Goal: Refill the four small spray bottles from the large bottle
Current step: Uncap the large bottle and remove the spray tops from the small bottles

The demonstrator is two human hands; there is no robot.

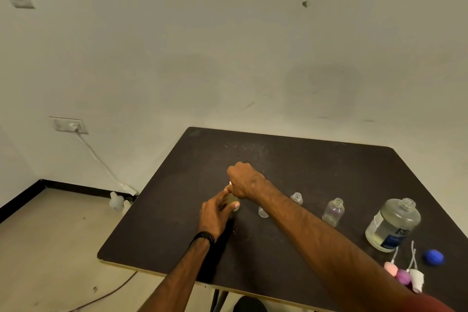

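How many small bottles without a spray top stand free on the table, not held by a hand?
3: first small bottle left of the large bottle, second small bottle further left, third small bottle partly behind the right forearm. Another may be hidden in the hands.

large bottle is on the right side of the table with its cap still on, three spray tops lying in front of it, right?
Not quite. The head view shows the large bottle on the right side of the table with its neck open; the blue cap lies on the table beside it. Three spray tops do lie in front of it.
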